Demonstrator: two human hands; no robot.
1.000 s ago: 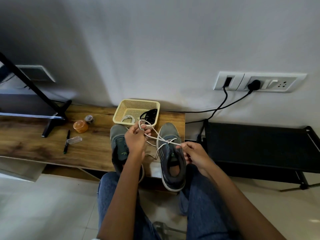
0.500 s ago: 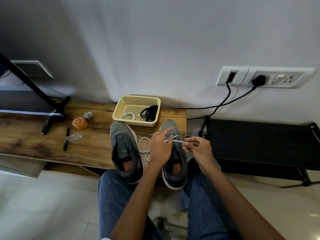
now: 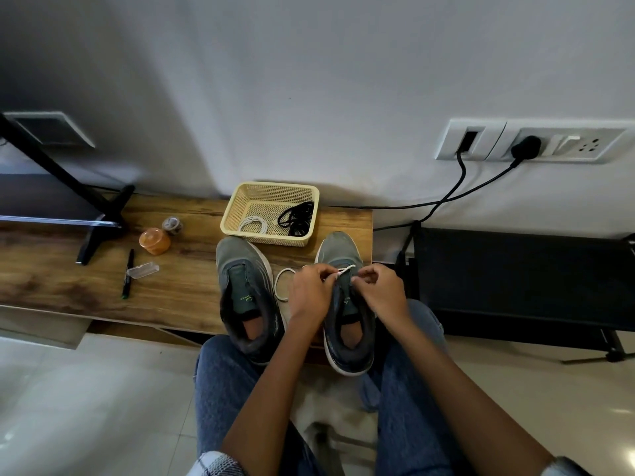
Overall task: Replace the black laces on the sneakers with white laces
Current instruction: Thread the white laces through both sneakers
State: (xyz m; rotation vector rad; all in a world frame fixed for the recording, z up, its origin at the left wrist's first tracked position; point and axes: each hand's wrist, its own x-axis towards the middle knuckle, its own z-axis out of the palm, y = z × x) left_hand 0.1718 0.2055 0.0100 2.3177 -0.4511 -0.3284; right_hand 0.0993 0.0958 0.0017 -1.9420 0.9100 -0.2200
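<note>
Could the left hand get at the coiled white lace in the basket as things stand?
Probably yes, once freed. The left hand pinches the white lace over the right sneaker. The coiled white lace lies in the open-topped basket beyond the shoes, and nothing covers it.

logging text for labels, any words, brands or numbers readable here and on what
Nothing can be read for certain.
Left sneaker: small green logo and word on the tongue, too small to read.
Right sneaker: green mark on the tongue, mostly hidden by the hands.
Pen, orange container, wall socket plate: no legible text.
</note>
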